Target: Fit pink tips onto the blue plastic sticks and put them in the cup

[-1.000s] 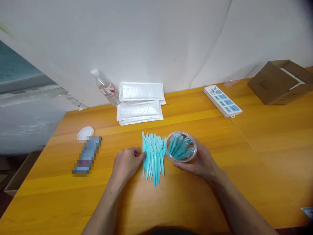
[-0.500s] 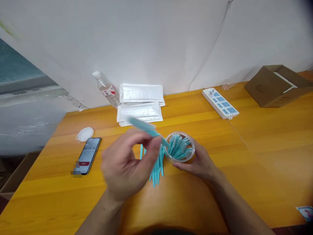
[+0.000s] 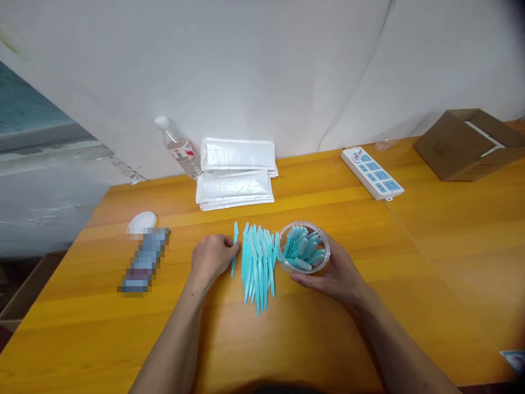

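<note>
My left hand [image 3: 211, 257] is closed, thumb and fingers pinching a single turquoise stick [image 3: 235, 235] at the left of a pile. Several more turquoise sticks [image 3: 258, 262] lie side by side on the table, roughly parallel, pointing away from me. My right hand [image 3: 342, 271] is wrapped round the right side of a clear round tub [image 3: 326, 261]. Inside the tub are several turquoise sticks [image 3: 302, 247] with paler, whitish covers at their ends. The tub is tilted slightly, its open mouth facing me.
Silvery padded envelopes [image 3: 235, 189] lie by the wall beside a plastic bottle [image 3: 182, 150]. A white lid [image 3: 143, 222] and a pixelated phone [image 3: 145, 260] are at the left. A power strip [image 3: 373, 174] and a cardboard box [image 3: 455, 145] stand at the back right.
My left hand has come down and left from beside the tub to the pile's left edge. The stick it held up is gone from its fingers; another covered stick lies at the tub's front.
</note>
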The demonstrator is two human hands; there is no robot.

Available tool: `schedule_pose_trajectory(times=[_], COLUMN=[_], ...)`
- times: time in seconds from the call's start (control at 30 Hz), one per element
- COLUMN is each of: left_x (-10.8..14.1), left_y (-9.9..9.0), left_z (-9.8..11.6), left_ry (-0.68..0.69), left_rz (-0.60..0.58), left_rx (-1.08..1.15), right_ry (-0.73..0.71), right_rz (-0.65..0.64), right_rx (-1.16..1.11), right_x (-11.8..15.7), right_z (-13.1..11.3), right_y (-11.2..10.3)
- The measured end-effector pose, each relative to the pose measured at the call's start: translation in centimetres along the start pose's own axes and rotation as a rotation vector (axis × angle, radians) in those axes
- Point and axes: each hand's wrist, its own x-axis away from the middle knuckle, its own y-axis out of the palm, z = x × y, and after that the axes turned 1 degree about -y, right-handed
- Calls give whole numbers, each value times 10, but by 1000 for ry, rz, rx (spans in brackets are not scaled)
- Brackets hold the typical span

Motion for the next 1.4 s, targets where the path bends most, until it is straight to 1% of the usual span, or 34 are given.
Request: schedule_pose_trajectory(times=[0.03, 0.1, 0.13, 0.17, 0.2, 0.27, 0.3, 0.33, 0.37, 0.4, 0.43, 0.47, 0.5, 0.53, 0.57, 0.63, 0.7, 0.77, 0.8, 0.83, 0.87, 0.93, 1.0, 1.1, 1.17, 1.2, 1.23, 1.27, 1.33, 1.37, 1.4], left_x=[-3, 0, 5, 14, 24, 46, 56, 64, 70, 73, 73, 71, 67, 62, 58, 49, 43, 40, 40, 41, 41, 42, 41, 42, 47, 53, 59, 66, 80, 85, 88], left_y=[-1, -8, -14, -22, -30, -46, -53, -59, -63, -67, -69, -70, -69, -68, -64, -53, -38, -20, -12, -5, 1, 8, 12, 8, -5, -15, -27, -39, -64, -74, -81], left_z=[-1, -2, 0, 3, 8, 26, 37, 49, 61, 70, 77, 80, 79, 74, 66, 45, 28, 20, 20, 22, 26, 31, 32, 24, 20, 20, 24, 30, 48, 59, 70], left_ry=[-2, -8, -1, 24, 71, 226, 318, 418, 527, 642, 748, 826, 862, 855, 806, 606, 364, 176, 131, 112, 105, 108, 98, 71, 65, 81, 110, 154, 283, 368, 464], left_rz=[-26, -50, -35, 6, 83, 302, 431, 536, 611, 638, 624, 583, 529, 473, 432, 391, 308, 153, 62, -13, -61, -108, -128, -184, -183, -137, -40, 107, 498, 654, 758], left_rx=[-4, 43, 118, 235, 383, 687, 784, 837, 848, 826, 786, 735, 685, 644, 623, 598, 536, 423, 362, 310, 270, 236, 279, 444, 599, 680, 757, 827, 910, 910, 884], right_ry=[-1, 0, 0, 0, -2, -4, -4, -3, -3, -6, -11, -17, -26, -30, -31, -28, -16, -7, -3, -4, -7, -17, -20, -21, -31, -34, -35, -32, -21, -20, -21], right_rz=[2, 2, 0, -3, -3, -3, -1, 1, 3, 5, 4, 4, 5, 4, 1, -2, -6, -1, 0, 1, 4, 8, 11, 11, 9, 6, 3, 0, 2, 4, 9], right_rx=[-5, -10, -11, -13, -16, -20, -20, -16, -11, -6, -2, 2, 8, 13, 15, 9, -6, -16, -17, -14, -10, 2, 6, 3, 2, 1, 0, -1, 1, 6, 12], right_x=[0, 0, 0, 0, 0, 0, 0, 0, 0, 0, 0, -1, -1, -1, -1, -1, -1, 0, 1, 1, 1, 2, 1, 0, 0, 0, 0, 0, 0, 0, 0], right_z=[0, 0, 0, 0, 1, 1, 1, 1, 0, 0, -1, -2, -3, -3, -4, -3, -2, 0, 1, 1, 2, 2, 2, 1, 0, 0, -1, 0, 0, 0, 0], right_y=[0, 0, 0, 0, 0, 0, 0, 0, 0, 0, 0, -1, -2, -2, -2, -3, -2, -1, 0, 0, 1, 1, 1, 0, 0, -1, -1, -1, -1, -1, -1])
